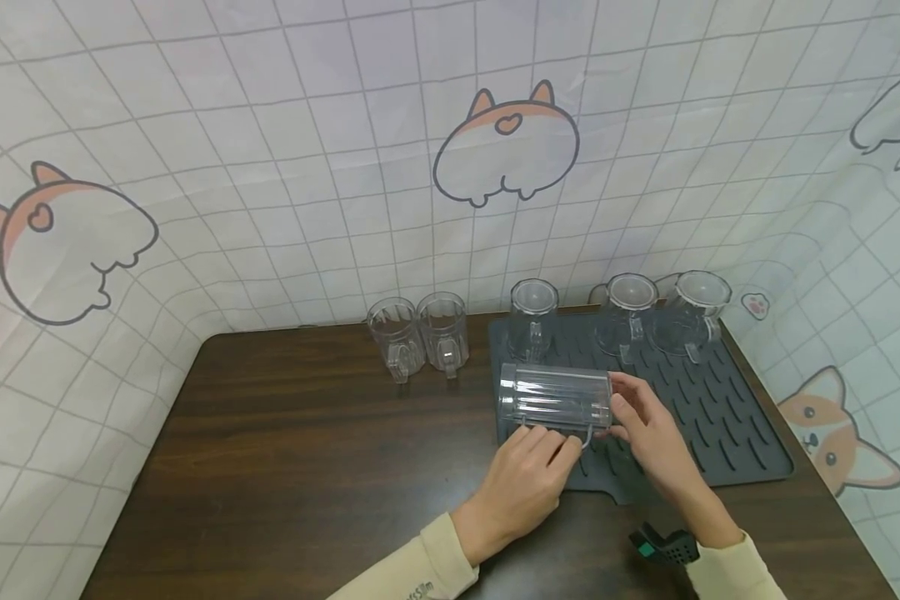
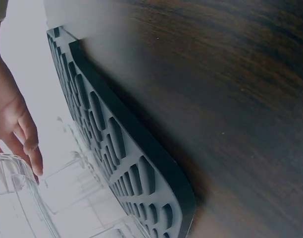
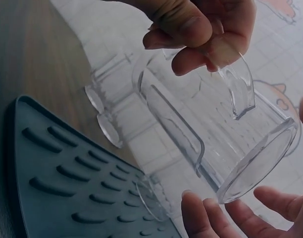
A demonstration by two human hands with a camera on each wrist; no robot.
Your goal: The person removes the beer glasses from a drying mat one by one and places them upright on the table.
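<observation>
A clear glass mug (image 1: 558, 396) lies sideways in the air over the dark grey ridged mat (image 1: 735, 433). My left hand (image 1: 528, 475) grips it by the handle; the right wrist view shows the thumb and fingers (image 3: 191, 29) curled on that handle (image 3: 238, 91). At the mug's right end is my right hand (image 1: 656, 433), its fingers spread loosely around the rim, thumb in front. In the right wrist view these fingers (image 3: 245, 220) look straight or only slightly bent, close to the edge; whether they all touch cannot be seen.
Two clear mugs (image 1: 397, 342) stand side by side on the dark wooden table (image 1: 292, 467), left of the mat. Three more, including one nearest the left (image 1: 534, 321), stand along the mat's back edge. A patterned white curtain (image 1: 307, 167) hangs behind and to the right.
</observation>
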